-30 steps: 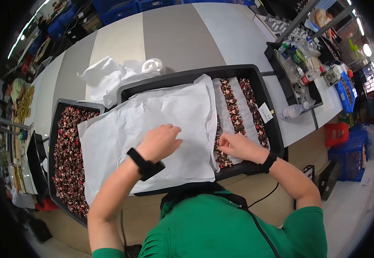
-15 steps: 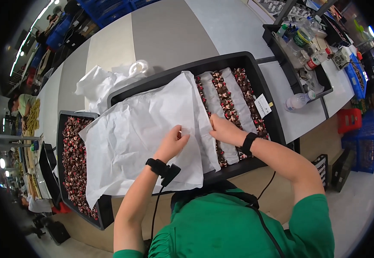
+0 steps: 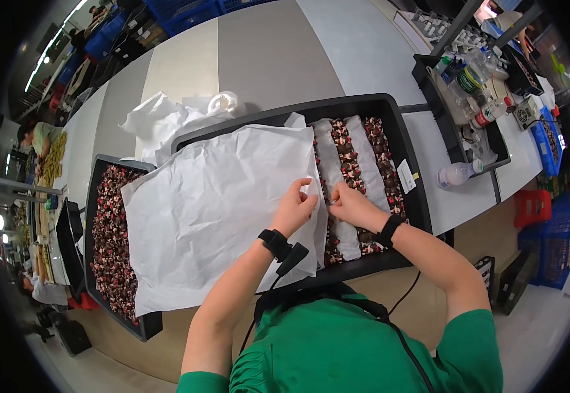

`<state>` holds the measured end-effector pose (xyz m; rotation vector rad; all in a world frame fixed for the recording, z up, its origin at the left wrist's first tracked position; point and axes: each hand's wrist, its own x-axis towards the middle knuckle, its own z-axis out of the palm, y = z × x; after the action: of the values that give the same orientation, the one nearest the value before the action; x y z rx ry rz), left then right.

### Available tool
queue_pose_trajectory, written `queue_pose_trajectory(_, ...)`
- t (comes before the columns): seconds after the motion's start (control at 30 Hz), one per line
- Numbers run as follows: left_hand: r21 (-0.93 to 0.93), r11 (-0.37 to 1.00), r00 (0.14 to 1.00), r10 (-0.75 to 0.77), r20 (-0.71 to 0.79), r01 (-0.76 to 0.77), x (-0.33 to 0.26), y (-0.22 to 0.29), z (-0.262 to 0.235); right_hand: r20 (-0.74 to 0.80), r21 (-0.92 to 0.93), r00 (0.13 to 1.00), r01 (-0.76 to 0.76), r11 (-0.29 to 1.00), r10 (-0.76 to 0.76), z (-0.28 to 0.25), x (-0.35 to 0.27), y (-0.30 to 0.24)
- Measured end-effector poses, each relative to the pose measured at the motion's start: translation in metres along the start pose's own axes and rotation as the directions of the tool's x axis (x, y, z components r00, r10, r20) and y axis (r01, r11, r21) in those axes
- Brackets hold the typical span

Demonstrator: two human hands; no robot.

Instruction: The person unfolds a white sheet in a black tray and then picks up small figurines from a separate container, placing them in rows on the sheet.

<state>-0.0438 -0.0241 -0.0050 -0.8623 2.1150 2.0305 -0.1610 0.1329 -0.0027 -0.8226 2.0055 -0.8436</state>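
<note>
White paper (image 3: 213, 209) lies crumpled over the left of the black tray (image 3: 399, 134), its right edge running near to far, and we pinch that edge with the left hand (image 3: 293, 208). Our right hand (image 3: 352, 205) sits just right of it — fingers curled narrow on a paper strip (image 3: 337, 171), though whether it grips we cannot tell.

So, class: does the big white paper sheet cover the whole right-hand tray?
No: the white paper sheet leaves rows of small pieces uncovered in the tray.

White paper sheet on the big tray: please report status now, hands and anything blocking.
Left hand pinching right edge of white paper sheet. Right hand beside it, fingers on same edge. Sheet covers most of black tray; rows of small pieces uncovered at right. Nothing blocking.
</note>
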Motion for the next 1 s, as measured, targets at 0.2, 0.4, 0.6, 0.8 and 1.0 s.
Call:
queue_pose_trajectory(0.2,0.149,0.986,0.984,0.103,-0.147,-0.081,0.007,-0.016,0.006,-0.199,0.035,0.972,0.135,0.990,-0.125,-0.022,0.004,-0.022)
queue_pose_trajectory(0.4,0.280,0.957,0.963,0.147,-0.225,-0.081,-0.003,-0.023,0.010,-0.350,-0.189,0.884,0.257,0.948,-0.309,-0.007,0.063,-0.063)
queue_pose_trajectory(0.6,0.249,0.969,0.958,0.065,-0.280,0.007,-0.016,-0.022,0.010,-0.318,-0.391,0.887,0.197,0.899,-0.333,0.003,0.125,-0.075)
queue_pose_trajectory(0.8,0.472,0.870,0.967,0.224,-0.119,-0.143,-0.038,-0.027,0.001,-0.331,-0.420,0.891,0.157,0.894,-0.312,-0.014,0.147,-0.065)
queue_pose_trajectory(1.0,0.503,0.842,0.977,0.214,0.016,-0.193,-0.050,-0.003,0.023,-0.295,-0.443,0.925,0.091,0.892,-0.240,-0.017,0.150,-0.063)
